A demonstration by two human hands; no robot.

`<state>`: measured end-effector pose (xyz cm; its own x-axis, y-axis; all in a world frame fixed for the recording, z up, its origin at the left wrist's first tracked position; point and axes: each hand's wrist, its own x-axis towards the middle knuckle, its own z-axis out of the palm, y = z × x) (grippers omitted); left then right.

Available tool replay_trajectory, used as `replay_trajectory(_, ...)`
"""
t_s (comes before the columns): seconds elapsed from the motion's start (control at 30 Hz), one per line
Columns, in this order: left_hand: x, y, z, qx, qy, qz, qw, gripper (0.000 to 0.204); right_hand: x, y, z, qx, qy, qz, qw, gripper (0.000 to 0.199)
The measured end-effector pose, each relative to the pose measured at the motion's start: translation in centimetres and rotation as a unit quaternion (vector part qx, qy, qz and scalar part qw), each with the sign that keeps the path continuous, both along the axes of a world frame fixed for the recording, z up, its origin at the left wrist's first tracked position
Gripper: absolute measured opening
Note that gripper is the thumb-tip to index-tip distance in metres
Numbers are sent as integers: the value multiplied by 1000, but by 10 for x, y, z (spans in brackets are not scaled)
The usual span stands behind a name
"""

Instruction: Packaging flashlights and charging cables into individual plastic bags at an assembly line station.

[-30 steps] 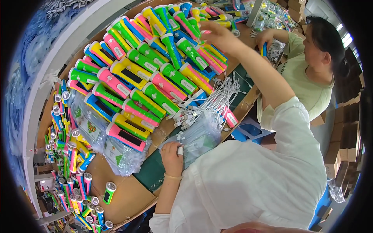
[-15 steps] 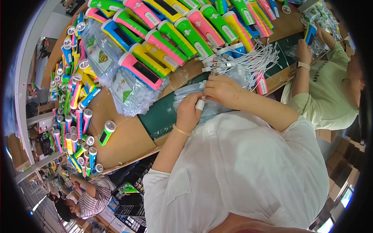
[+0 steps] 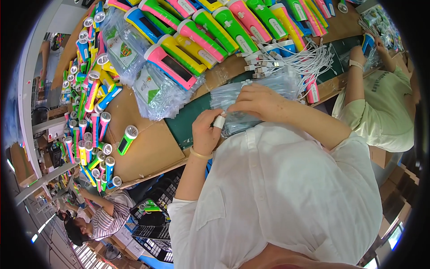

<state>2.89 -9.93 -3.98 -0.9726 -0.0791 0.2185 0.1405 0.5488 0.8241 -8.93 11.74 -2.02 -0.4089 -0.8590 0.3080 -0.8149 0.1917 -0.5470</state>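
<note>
My left hand (image 3: 206, 133) is at the front edge of the bench, thumb and forefinger pinched together. A white wrap (image 3: 219, 122) is around one of its digits. My right hand (image 3: 259, 102) reaches in from the right with bent fingers, its tips beside the left fingertips. Something small and whitish shows between the two hands, too hidden to name. Beneath and beyond them lies a stack of clear plastic bags (image 3: 280, 84). A bundle of white charging cables (image 3: 309, 62) is spread behind my right hand.
Colourful flashlights (image 3: 208, 38) lie in rows at the back; more are heaped at left (image 3: 92, 89). One green-and-white flashlight (image 3: 128, 140) lies apart on the cardboard (image 3: 154, 150). Bagged leaflets (image 3: 154, 92) sit mid-bench. A co-worker (image 3: 376, 103) handles a blue flashlight (image 3: 367, 44) at right; another person (image 3: 101, 219) is lower left.
Both hands have shifted slightly left relative to the bags, and the fingertips have moved a little. The view has moved slightly. The loose flashlight has stayed in place.
</note>
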Motion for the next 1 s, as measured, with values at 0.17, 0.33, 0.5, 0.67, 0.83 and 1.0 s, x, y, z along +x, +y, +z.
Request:
replay_trajectory(0.17, 9, -6, -4, 2, -3, 11, 1000, 21, -2, -2, -10, 11, -13, 45, 999, 29)
replay_trajectory(0.33, 8, 3, 1, -19, 13, -18, 1000, 22, 0, 0, -16, 1, -7, 40, 999, 22)
replay_trajectory(0.5, 0, 1, -2, -63, 44, -54, 996, 18, -2, 29, -6, 77, 41, -15, 996, 24)
replay_trajectory(0.67, 3, -1, -6, -45, 47, -54, 996, 15, -11, 108, 45, 101, 5, -360, 928, 12)
replay_trajectory(0.83, -12, 13, -4, -32, 115, -137, 983, 17, -17, 152, 24, 472, -121, -415, 768, 35)
replay_trajectory(1.0, -20, 20, 1, -43, 128, -238, 962, 21, -17, 140, -3, 398, -85, -459, 790, 74)
